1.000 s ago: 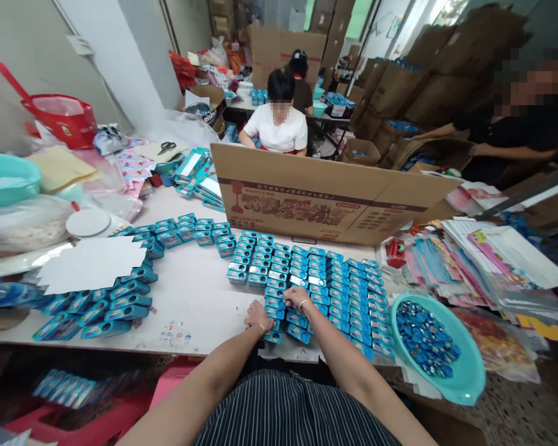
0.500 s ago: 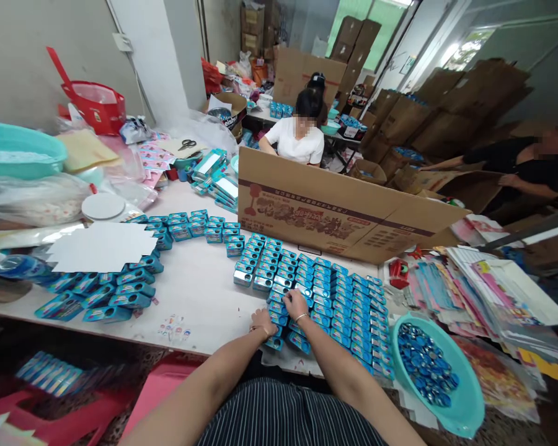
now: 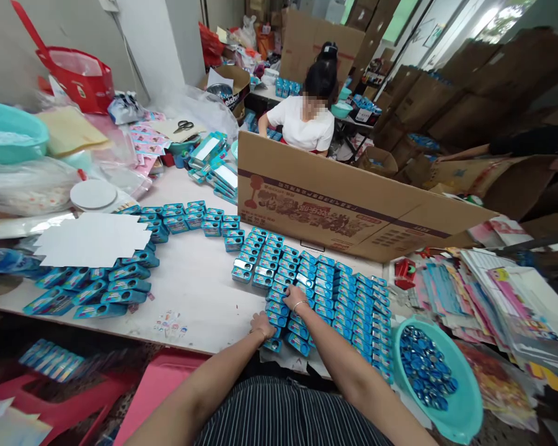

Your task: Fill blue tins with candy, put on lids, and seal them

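Note:
Rows of small blue tins (image 3: 330, 291) cover the white table (image 3: 199, 297) in front of me. My left hand (image 3: 261, 324) rests at the near left edge of the rows, fingers curled against the blue tins there. My right hand (image 3: 295, 298) lies on top of the rows a little farther in, fingers bent down onto a tin. Whether either hand grips a tin is hidden by the fingers. A teal basin (image 3: 465, 402) at the right holds several blue lids (image 3: 423, 368).
A long cardboard box (image 3: 344, 204) lies behind the rows. More blue tins (image 3: 106, 288) and white card (image 3: 93, 238) are at the left, paper packs (image 3: 483, 291) at the right. A person in white (image 3: 304, 121) sits beyond; another person's arm (image 3: 465, 152) reaches at far right.
Both hands have stayed on the near rows of tins, shifting only slightly. The view has swung a little to the left and down.

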`<state>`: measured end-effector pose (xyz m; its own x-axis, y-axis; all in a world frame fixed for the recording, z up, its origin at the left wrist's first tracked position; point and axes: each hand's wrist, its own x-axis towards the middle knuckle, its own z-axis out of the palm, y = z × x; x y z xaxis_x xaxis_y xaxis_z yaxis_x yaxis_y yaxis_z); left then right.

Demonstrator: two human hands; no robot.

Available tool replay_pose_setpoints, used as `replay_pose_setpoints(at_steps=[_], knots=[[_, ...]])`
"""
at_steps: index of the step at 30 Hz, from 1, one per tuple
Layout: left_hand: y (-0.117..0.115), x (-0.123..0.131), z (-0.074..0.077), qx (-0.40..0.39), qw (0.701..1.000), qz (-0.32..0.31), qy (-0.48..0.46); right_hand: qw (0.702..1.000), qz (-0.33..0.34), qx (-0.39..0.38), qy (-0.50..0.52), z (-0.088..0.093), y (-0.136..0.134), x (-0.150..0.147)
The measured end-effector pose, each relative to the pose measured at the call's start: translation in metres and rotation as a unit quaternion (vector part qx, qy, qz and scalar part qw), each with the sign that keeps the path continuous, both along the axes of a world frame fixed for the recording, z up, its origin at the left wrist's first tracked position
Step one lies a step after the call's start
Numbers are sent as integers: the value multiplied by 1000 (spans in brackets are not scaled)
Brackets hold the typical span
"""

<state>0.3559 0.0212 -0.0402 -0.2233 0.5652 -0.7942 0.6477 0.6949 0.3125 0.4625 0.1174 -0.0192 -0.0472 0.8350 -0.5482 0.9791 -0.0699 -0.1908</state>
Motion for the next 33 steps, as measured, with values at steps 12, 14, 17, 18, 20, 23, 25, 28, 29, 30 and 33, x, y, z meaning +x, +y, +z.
replay_pose_setpoints(at_steps=[12, 14, 17, 18, 20, 23, 25, 28, 29, 30, 33], knots=[[2, -3, -9, 7, 1000, -21, -16, 998, -1, -46, -44, -6, 16, -5], [2, -3, -11, 10, 1000, -19, -18, 998, 4, -50, -44, -8, 19, -4], [3, -3, -12, 7, 1000, -18, -21, 998, 7, -55, -42, -10, 21, 0], [3, -3, -12, 4, 1000, -18, -22, 997, 7, -58, -41, -11, 21, 1], [6, -3, -12, -2, 1000, -19, -25, 997, 4, -66, -37, -13, 21, 2], [11, -2, -12, -9, 999, -15, -28, 997, -9, -72, -20, -19, 19, 1], [14, -1, -12, -7, 999, -12, -31, 997, -30, -70, -3, -21, 18, -1], [15, -3, -14, 6, 999, -13, -43, 995, -81, -57, 28, -22, 15, 0], [13, -5, -14, 13, 999, -13, -49, 993, -103, -51, 41, -21, 14, 2], [11, -7, -15, 21, 998, -12, -57, 989, -126, -43, 57, -19, 12, 6], [-1, -18, -20, 43, 996, 0, -82, 971, -204, -27, 125, -15, -4, 23]])
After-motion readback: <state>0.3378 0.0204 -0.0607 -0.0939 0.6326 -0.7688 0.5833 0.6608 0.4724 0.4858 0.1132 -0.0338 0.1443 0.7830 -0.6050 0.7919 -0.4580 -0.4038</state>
